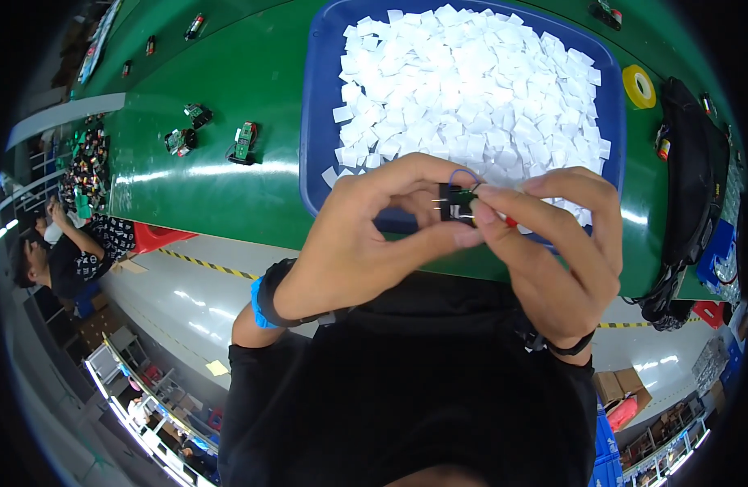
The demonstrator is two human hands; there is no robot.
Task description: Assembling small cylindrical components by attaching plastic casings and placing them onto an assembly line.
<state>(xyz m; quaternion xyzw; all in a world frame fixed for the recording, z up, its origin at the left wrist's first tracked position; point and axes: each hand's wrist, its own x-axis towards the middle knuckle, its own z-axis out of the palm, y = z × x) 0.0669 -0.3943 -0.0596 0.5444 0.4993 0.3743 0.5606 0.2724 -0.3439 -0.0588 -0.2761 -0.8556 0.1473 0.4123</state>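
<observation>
Between my two hands, above the near edge of a blue tray, is a small black-and-green circuit module with metal pins on its left side and a thin blue wire looping over its top. My left hand grips it from the left, thumb below and index finger arched over. The fingers of my right hand pinch its right end, where a bit of red shows. Behind my hands the tray holds a heap of small white square pieces. My fingers hide part of the module.
Several similar circuit modules lie on the green table left of the tray. To the right are a yellow tape roll and a black bag. Another person sits at the far left, near a pile of modules.
</observation>
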